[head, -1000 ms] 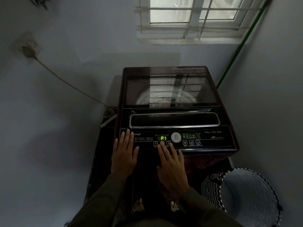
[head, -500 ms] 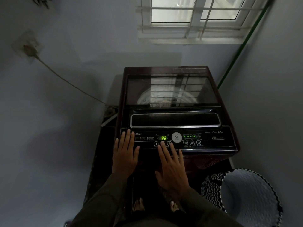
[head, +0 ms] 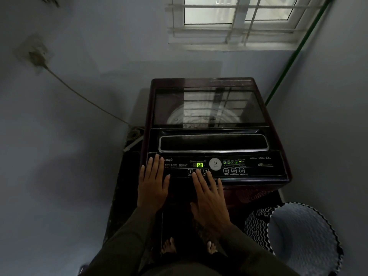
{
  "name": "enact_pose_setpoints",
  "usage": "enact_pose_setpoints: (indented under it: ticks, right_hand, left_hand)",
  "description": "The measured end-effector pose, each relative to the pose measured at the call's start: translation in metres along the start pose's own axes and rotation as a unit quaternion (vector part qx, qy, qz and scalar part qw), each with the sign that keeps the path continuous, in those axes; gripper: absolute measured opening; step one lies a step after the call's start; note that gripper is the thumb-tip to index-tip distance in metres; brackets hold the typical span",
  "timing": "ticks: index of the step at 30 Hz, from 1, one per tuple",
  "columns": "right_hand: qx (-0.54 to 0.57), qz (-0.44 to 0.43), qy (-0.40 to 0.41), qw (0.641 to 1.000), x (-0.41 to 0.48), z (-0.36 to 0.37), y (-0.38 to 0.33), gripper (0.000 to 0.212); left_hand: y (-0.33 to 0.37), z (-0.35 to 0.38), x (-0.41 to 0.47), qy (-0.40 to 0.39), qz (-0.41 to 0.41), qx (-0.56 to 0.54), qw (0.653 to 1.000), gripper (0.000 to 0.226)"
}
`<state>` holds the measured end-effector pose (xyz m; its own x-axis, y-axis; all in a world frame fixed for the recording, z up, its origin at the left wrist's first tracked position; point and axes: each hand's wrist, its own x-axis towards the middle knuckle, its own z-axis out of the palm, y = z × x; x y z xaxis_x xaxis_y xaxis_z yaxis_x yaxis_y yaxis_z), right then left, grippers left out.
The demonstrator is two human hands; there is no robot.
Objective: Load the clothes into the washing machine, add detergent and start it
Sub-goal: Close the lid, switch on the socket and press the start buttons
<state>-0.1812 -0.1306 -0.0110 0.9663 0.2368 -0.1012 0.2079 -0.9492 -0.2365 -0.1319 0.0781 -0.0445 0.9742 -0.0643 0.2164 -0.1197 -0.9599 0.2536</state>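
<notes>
Programme selection underway: right hand point(head: 209, 198) splayed, fingertip on middle button point(head: 198, 171), display point(head: 199, 165) reading P3, left hand point(head: 152, 182) flat, empty; start button next.

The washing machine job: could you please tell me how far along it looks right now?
Done, by the look of it: the washing machine's glass lid is shut, so loading seems finished; detergent cannot be confirmed. In hand: the display reads P3 while a right hand finger rests on the middle button; the left hand lies flat on the panel. Left: pressing the start button.
</notes>
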Motion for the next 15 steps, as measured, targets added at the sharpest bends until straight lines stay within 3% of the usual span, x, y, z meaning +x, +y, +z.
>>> enact_pose_setpoints:
  ticks: [7,15]
  right_hand:
    - [-0.038,-0.010,-0.007,0.999,-0.0011,0.0021,-0.0019,0.102]
    - [-0.007,-0.008,-0.024,1.000,0.0009,0.0000,-0.0020,0.100]
  left_hand:
    - [0.0010,0.0002,0.0002,-0.003,-0.006,-0.003,1.000,0.061]
    - [0.0013,-0.0005,-0.0008,0.000,-0.004,-0.006,1.000,0.061]
